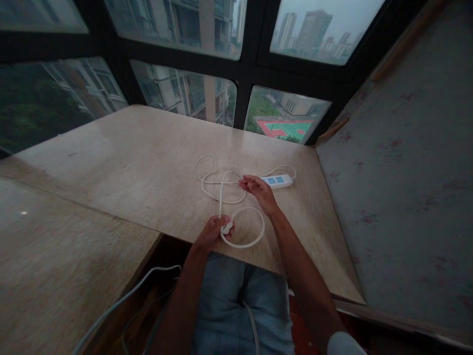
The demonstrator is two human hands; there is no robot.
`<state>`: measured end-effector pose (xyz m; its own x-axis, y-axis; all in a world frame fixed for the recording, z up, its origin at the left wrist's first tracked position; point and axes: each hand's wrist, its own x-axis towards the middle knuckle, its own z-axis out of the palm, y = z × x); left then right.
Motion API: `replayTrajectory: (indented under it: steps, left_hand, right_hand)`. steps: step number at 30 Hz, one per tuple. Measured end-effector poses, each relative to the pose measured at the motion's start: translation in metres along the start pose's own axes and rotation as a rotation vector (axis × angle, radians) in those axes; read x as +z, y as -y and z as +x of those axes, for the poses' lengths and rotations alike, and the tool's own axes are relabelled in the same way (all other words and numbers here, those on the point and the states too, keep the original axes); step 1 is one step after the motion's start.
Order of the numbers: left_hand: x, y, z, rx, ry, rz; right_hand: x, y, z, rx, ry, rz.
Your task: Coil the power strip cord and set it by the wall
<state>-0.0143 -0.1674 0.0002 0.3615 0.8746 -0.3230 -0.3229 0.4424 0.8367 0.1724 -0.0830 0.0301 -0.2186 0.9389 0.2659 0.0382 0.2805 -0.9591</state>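
Observation:
My left hand (211,232) is closed around the white plug (227,228) and the cord beside it, near the front edge of the stone ledge. From there the white cord (263,224) makes one round loop to the right. More of it lies in loose coils farther back. My right hand (260,193) hovers over the coils with its fingers stretched out to the left and nothing plainly held. Just behind it, partly covered by the hand, lies a white power strip (284,181) with blue sockets.
Dark-framed windows (254,49) border the back of the beige ledge (148,162). A flowered wall (399,187) stands at the right. At the lower left another pale cable (121,298) runs past a dark opening below the ledge.

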Motion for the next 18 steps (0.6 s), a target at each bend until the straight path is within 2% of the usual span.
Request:
replayTrajectory:
  steps: [4, 6, 8, 12, 15, 18]
  left_hand:
    - [0.0, 0.001, -0.003, -0.01, 0.054, 0.045]
    - [0.0, 0.001, -0.005, -0.001, 0.1, 0.074]
    - [-0.001, 0.001, -0.008, 0.012, 0.125, 0.093]
    - [-0.005, -0.003, -0.017, 0.059, 0.08, 0.085]
    - [-0.011, -0.011, -0.022, 0.153, -0.01, 0.035]
    - [-0.015, -0.02, -0.026, 0.269, -0.141, -0.025]
  right_hand:
    - [0.004, -0.002, 0.02, -0.268, 0.296, -0.609]
    - [0.013, 0.0, 0.029, -0.338, 0.441, -0.861]
    - [0.021, 0.002, 0.038, -0.375, 0.513, -1.03]
    - [0.024, 0.008, 0.052, -0.464, 0.487, -1.162]
    - [0.012, 0.014, 0.059, -0.488, 0.442, -1.144]
    - [-0.004, 0.016, 0.064, -0.448, 0.387, -1.077]
